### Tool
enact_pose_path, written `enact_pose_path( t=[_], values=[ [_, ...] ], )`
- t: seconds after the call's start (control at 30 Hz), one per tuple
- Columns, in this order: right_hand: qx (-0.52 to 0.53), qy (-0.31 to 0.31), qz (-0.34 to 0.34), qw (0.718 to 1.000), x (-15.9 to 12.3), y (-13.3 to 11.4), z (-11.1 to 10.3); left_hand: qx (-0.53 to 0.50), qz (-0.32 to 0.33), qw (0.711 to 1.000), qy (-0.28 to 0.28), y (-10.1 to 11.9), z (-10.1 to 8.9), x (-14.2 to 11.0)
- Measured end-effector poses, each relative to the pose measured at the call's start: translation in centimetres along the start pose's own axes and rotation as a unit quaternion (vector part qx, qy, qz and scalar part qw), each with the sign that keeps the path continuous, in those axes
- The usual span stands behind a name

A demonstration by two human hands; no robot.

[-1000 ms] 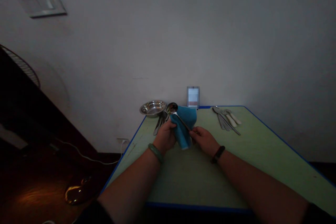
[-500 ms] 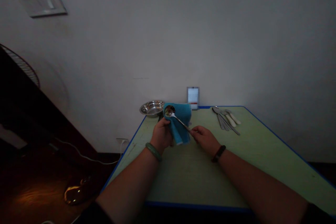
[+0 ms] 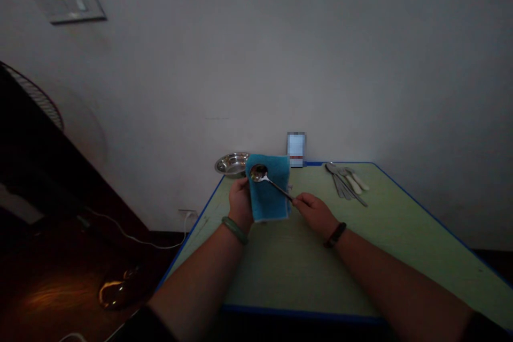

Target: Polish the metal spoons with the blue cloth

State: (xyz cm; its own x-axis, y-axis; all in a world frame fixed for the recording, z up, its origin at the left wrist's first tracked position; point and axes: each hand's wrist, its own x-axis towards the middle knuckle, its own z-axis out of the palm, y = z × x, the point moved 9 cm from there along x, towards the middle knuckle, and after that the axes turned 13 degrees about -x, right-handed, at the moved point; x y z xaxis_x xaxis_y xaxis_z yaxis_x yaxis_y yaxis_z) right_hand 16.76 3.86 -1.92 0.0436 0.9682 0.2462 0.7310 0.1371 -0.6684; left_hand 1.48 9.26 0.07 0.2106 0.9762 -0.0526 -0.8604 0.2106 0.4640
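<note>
My left hand holds up a blue cloth from behind, with most of its fingers hidden by the fabric. In front of the cloth is a large metal spoon, its bowl against or very close to the blue surface. The end of the spoon's handle is pinched in the fingers of my right hand. Both hands are above the light green table. A green bangle circles my left wrist and a dark bracelet my right.
A round metal bowl stands at the table's far left corner. Several spoons and forks lie on the far right part of the table. A phone leans against the wall behind. To the left a white cable runs to a wall socket.
The cloth now hangs spread flat behind the spoon, where before it was folded around my left fingers. My left hand has gone further behind it. The right hand keeps its pinch on the handle.
</note>
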Motion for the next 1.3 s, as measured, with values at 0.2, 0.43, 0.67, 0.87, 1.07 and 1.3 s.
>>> enact_pose_path(
  t=[0.2, 0.43, 0.67, 0.87, 1.07, 1.3],
  values=[
    [-0.04, 0.014, -0.017, 0.999, -0.2, -0.4, -0.4, -0.006, 0.024, 1.0, 0.011, 0.5, 0.5, -0.2],
    [-0.059, 0.034, -0.033, 0.997, -0.5, -0.8, -0.8, -0.022, 0.016, 1.0, 0.004, 0.3, 0.6, -0.2],
    [-0.064, 0.041, -0.036, 0.996, -0.5, -1.0, -1.0, -0.034, 0.025, 0.999, 0.018, 0.5, 0.2, 0.1],
    [-0.055, 0.052, -0.027, 0.997, -0.4, -0.6, -1.0, -0.044, 0.011, 0.999, 0.013, 0.2, 0.3, 0.0],
    [-0.05, 0.043, -0.026, 0.997, -0.3, -0.6, -0.7, -0.028, -0.027, 0.999, 0.019, -0.7, 0.2, -0.1],
    [-0.056, 0.02, -0.017, 0.998, -0.4, -0.8, -0.4, -0.039, -0.014, 0.999, 0.027, -0.4, -0.3, 0.2]
  ],
)
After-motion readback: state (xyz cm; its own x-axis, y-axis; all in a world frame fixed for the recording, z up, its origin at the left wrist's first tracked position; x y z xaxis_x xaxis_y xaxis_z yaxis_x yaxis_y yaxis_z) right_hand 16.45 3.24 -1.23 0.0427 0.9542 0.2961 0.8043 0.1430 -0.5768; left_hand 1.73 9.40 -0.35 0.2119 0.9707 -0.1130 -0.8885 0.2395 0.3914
